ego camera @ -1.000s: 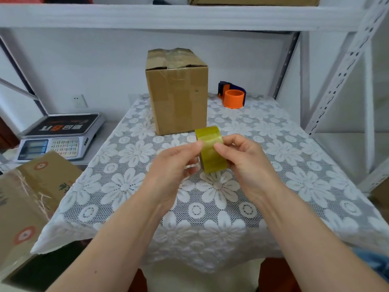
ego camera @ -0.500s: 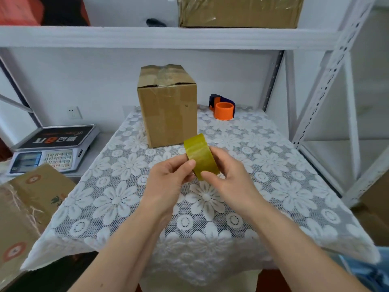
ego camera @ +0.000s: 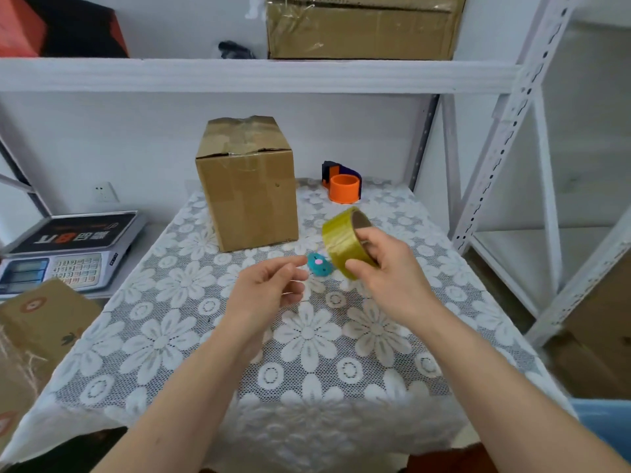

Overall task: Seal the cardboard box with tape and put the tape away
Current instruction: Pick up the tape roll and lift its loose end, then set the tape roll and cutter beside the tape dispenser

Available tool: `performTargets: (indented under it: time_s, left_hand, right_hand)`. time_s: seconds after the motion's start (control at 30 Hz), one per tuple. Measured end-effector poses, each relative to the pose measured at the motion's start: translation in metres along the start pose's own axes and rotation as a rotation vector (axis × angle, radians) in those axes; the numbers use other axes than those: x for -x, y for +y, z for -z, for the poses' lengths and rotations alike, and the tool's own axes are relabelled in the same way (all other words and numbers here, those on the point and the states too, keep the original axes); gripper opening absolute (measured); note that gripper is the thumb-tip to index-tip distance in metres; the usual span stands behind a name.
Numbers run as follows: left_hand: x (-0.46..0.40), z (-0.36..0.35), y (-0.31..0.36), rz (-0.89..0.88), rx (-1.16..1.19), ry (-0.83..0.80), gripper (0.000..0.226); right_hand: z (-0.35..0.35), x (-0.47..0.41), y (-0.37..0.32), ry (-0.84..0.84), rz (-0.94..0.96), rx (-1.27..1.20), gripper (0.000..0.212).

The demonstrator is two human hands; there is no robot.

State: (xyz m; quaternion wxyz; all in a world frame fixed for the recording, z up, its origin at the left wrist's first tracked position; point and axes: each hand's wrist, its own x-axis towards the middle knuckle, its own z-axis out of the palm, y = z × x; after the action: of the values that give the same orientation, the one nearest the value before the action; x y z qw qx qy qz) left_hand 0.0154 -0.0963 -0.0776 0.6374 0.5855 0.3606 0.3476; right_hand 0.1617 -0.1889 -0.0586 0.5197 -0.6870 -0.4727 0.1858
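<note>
While the table (ego camera: 164,339) under its lace cloth takes up most of the view, the thing to be sealed is the box (ego camera: 251,196), standing upright toward the far edge with its top flaps creased and bearing some clear tape already. It looks light and fairly stiff in its walls but soft along the flaps, so pressing there would likely dent it; I would steady it by a side wall or a top corner.

Near it to the right, against the back, sits an orange dispenser (ego camera: 343,186), well apart from both hands.

Smaller is the tape (ego camera: 345,242), a yellowish roll held in the air above the table, right of the box and clear of it. The right hand (ego camera: 389,271) grips it with the thumb on the outer band and fingers reaching over the cardboard core. A roll like this is light and rigid, slick on its wound face and sticky only at the free end, so the core edge is the sure hold.

The left hand (ego camera: 264,291) holds nothing visible, its fingers loosely pinched; whether a tape end lies between them I cannot tell.

Smallest is a teal cutter (ego camera: 319,264) lying on the cloth between the hands.
</note>
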Motion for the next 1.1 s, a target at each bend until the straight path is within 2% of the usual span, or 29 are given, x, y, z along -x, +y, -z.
performTargets:
  time_s: [0.3,0.53,0.67,0.8,1.1]
  left_hand:
    - [-0.064,-0.029,0.019,-0.069,-0.049,0.049,0.027]
    - [-0.111,-0.062,0.017,-0.096,-0.107,0.098,0.030]
    - [-0.132,-0.067,0.011,-0.139,-0.086,0.123,0.027]
    - [-0.138,-0.063,-0.004,-0.149,-0.018,0.226,0.026]
    - [-0.139,-0.045,-0.023,-0.106,-0.023,0.267,0.024]
  right_hand:
    - [0.036,-0.085,0.046,0.251,-0.027,0.500,0.035]
    - [0.043,-0.158,0.075,0.263,-0.106,0.725,0.041]
    - [0.039,-0.192,0.091,0.296,-0.142,0.715,0.041]
    - [0.037,-0.221,0.108,0.380,-0.134,0.718,0.035]
    - [0.020,-0.235,0.123,0.351,-0.050,0.682,0.038]
